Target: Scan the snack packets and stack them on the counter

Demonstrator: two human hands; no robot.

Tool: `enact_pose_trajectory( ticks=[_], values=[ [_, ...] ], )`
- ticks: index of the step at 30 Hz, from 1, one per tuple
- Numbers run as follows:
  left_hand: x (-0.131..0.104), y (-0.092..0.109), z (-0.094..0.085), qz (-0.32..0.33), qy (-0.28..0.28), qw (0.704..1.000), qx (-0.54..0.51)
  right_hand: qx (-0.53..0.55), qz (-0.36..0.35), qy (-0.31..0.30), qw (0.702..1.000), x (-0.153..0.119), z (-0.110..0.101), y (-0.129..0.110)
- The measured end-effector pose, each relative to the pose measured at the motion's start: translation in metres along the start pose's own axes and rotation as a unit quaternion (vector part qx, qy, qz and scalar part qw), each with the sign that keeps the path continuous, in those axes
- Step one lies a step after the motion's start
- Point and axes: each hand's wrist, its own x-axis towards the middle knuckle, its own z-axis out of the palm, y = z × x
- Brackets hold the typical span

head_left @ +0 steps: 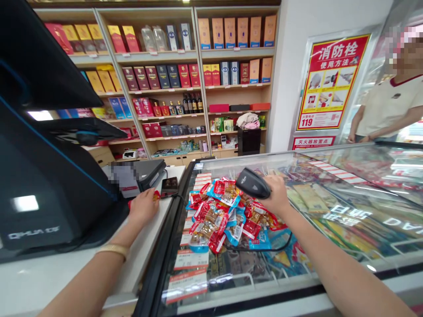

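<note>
My right hand (276, 193) is wrapped round the handle of a black barcode scanner (253, 182), whose head points left above the glass. Below it, a heap of red and blue snack packets (214, 215) lies on the glass lid of a display freezer (231, 290). The scanner's black cable (280, 247) curves past the heap's front edge. Over the white counter, my left hand (143, 207) is closed on a small red packet (156, 195); only bits of it show between and beside the fingers.
A black checkout terminal (49, 185) fills the left side of the counter (132, 255). A small dark box (169, 186) stands by the counter's far edge. Shelves of boxed bottles (165, 77) line the back wall. At the right, a person (390, 105) stands behind the freezer.
</note>
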Motion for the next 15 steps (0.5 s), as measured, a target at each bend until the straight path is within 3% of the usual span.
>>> enact_pose_trajectory(
  ticks=[3,5,15],
  values=[
    [-0.002,-0.016,0.001,-0.014,-0.076,0.996,0.045,-0.004,-0.023,-0.005,1.000,-0.002,0.000,-0.001],
    [-0.004,-0.019,0.001,-0.035,-0.095,0.994,0.049,-0.007,-0.031,-0.006,0.999,-0.003,0.001,-0.001],
    [-0.019,-0.032,-0.014,-0.075,-0.086,0.993,-0.014,-0.002,-0.037,-0.022,0.999,-0.007,0.003,-0.001]
  ],
)
